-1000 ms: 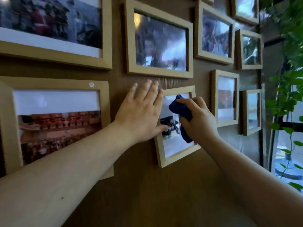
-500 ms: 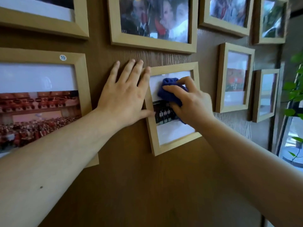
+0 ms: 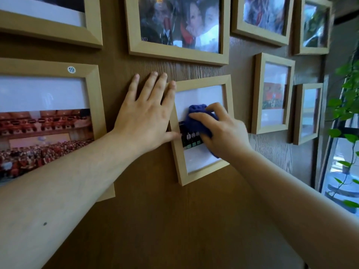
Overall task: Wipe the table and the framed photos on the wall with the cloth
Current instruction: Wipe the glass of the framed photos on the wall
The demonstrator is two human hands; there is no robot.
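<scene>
Dim, warm indoor light; daylight enters at the right edge, glare washes the upper glass-fronted wooden frames (image 3: 177,30), edges bow.

Blue cloth (image 3: 196,119), pale wooden frame (image 3: 204,80), brown wood-grain wall (image 3: 174,220).

A bunched blue cloth (image 3: 196,118) presses on the glass of a small, slightly tilted wooden frame (image 3: 202,80) hanging on the wall, covering part of its photo (image 3: 189,140).
</scene>
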